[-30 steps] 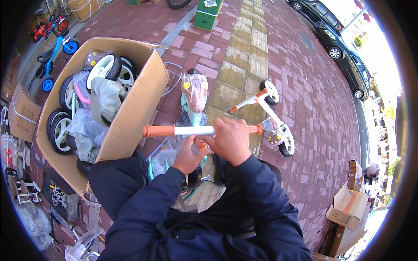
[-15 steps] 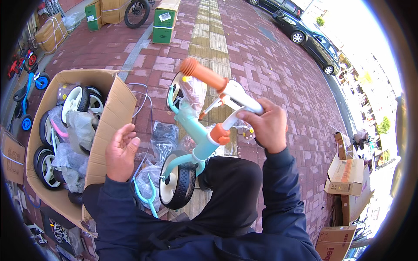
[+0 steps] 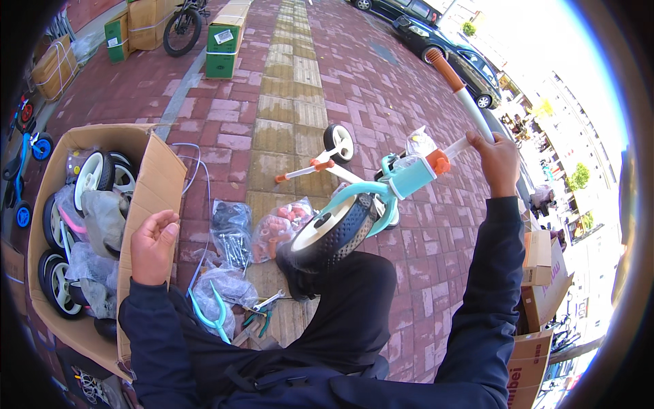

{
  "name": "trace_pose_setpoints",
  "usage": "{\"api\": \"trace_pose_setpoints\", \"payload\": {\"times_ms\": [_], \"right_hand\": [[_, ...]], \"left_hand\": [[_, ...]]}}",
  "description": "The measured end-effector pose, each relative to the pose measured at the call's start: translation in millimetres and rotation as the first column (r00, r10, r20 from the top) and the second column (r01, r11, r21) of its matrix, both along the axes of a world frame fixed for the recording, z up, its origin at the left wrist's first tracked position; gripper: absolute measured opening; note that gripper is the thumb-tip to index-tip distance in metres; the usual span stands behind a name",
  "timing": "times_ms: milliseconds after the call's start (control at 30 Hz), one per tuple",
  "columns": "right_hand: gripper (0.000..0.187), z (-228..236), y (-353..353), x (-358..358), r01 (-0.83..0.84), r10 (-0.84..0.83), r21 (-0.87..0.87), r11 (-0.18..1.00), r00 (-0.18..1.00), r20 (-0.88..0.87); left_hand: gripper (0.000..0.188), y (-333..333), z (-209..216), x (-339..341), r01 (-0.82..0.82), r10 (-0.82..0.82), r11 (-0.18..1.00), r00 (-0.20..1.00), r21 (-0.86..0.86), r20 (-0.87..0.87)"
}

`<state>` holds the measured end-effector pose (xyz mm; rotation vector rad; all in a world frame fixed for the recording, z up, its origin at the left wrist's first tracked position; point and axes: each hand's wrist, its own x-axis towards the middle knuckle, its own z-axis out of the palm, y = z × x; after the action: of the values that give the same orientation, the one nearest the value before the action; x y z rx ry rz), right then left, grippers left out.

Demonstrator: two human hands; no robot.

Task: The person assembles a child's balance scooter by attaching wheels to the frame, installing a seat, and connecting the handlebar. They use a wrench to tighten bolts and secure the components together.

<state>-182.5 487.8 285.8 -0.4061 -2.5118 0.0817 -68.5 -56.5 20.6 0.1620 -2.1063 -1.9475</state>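
Observation:
My right hand (image 3: 497, 163) is closed around the white handlebar of a small mint-green children's bike (image 3: 414, 178), lifted off the ground to the right. One orange grip (image 3: 446, 70) points up and away. The front wheel (image 3: 340, 235), black tyre on a cream rim, hangs near my knee. Beyond it are a smaller cream wheel (image 3: 346, 143) and a white bar with orange ends (image 3: 306, 170). My left hand (image 3: 153, 249) holds nothing, fingers apart and slightly curled, beside the open cardboard box (image 3: 158, 180). How the handlebar's other end sits is hidden by my hand.
Wheels (image 3: 65, 283) and wrapped parts fill the box. On the paving lie a bag of orange parts (image 3: 278, 230), a bag of bolts (image 3: 235, 249), a mint fork (image 3: 219, 317), a wrench (image 3: 271, 300) and pliers (image 3: 264, 320). Cartons (image 3: 538, 259) stand at the right; cars (image 3: 470, 58) are parked beyond.
My right hand has carried the bike to the right and turned it, its handlebar now pointing up and away. The view has shifted; my left hand stays open near the box.

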Motion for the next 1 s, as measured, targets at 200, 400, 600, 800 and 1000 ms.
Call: {"api": "trace_pose_setpoints", "payload": {"times_ms": [200, 400, 600, 800, 1000], "right_hand": [[0.06, -53, 31, -81, 0.313, -0.305, -0.074, 0.947, 0.947, 0.105], [0.058, -95, 85, -145, 0.404, -0.443, -0.278, 0.872, 0.892, -0.093], [0.049, -182, 91, -200, 0.276, -0.304, -0.27, 0.923, 0.95, -0.067], [0.049, -295, 43, -244, 0.198, -0.185, -0.472, 0.859, 0.98, 0.074], [0.036, -344, 39, -273, -0.003, -0.338, -0.922, 0.387, 0.93, -0.145]], "left_hand": [[0.035, -9, -14, 0, -0.006, 0.007, 1.0, 0.997, -0.006, 0.079], [0.033, -15, -27, -4, -0.053, 0.066, 0.997, 0.973, -0.064, 0.22], [0.036, -9, -31, -12, -0.003, 0.036, 0.995, 0.945, -0.101, 0.325], [0.036, -12, -45, -22, 0.027, 0.023, 0.989, 0.943, -0.145, 0.333], [0.043, -26, -46, -21, 0.099, 0.009, 0.971, 0.896, -0.218, 0.444]]}}
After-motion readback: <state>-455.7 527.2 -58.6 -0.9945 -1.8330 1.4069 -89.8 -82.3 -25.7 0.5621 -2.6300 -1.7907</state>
